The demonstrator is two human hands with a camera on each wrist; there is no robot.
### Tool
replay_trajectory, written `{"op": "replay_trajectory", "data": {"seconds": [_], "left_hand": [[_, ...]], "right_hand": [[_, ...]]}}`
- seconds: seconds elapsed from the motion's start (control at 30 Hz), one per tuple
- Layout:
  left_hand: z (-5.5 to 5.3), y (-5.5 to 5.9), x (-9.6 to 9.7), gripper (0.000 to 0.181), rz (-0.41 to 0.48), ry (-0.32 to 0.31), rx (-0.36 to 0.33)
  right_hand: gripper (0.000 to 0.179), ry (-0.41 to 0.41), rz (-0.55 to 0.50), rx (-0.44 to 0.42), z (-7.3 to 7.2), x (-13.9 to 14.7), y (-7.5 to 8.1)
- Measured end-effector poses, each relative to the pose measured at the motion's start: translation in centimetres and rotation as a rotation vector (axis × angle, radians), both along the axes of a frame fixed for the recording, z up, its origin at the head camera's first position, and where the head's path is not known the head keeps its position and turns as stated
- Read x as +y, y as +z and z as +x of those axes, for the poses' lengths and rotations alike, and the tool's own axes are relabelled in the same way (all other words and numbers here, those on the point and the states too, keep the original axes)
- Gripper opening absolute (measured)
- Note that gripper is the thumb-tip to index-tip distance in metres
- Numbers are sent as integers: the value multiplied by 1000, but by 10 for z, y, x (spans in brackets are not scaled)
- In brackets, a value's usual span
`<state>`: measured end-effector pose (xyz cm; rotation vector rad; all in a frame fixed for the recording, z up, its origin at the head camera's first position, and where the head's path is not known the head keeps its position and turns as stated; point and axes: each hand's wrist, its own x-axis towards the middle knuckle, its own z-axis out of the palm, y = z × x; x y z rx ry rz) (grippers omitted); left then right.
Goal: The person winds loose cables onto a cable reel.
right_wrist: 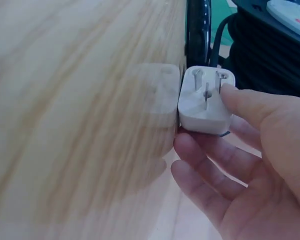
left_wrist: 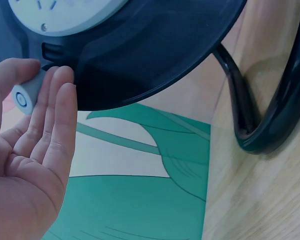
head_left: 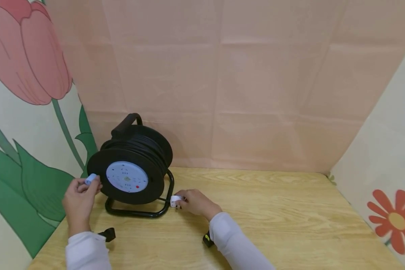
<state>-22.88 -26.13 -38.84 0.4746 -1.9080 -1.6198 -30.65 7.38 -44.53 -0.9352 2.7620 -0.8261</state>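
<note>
A black cable reel (head_left: 98, 165) stands on the left of the table in the head view, with black cable (head_left: 138, 146) wound on its drum and a pale round socket panel (head_left: 127, 177) in front. My left hand (head_left: 78, 204) pinches the small pale knob (left_wrist: 29, 95) at the drum's left edge between thumb and fingers. To the right of the reel's base, my right hand (head_left: 197, 202) holds a white plug (right_wrist: 206, 100) by its sides, close to the tabletop. Three metal pins face the right wrist camera. The cable runs from behind the plug toward the drum.
The reel has a black tube frame (head_left: 135, 213) and a top handle (head_left: 126, 125). Under it lies a wood-grain table (head_left: 273, 217). A pink sheet (head_left: 243, 82) hangs behind, and painted flower walls flank both sides. Black straps (head_left: 108, 234) show by the wrists.
</note>
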Motion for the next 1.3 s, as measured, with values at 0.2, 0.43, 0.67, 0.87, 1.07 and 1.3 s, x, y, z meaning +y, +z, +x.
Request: {"op": "replay_trajectory", "data": {"seconds": [0.2,0.43,0.67,0.87,1.07,1.3], "left_hand": [[2,4,0,34,-67,10,-19],[5,6,1,35,-100,44,-4],[7,12,5,38,-136,71,9],[7,19,11,41,-136,86,29],[5,21,14,46,-157,99,54],[4,24,17,48,-174,107,77]], "right_hand": [[35,-46,-27,-51,4,15,2],[44,-73,-37,-65,9,62,2],[42,-208,19,25,22,120,9],[48,-313,49,126,36,165,12],[52,-366,74,214,44,199,9],[47,-396,87,241,48,219,6]]}}
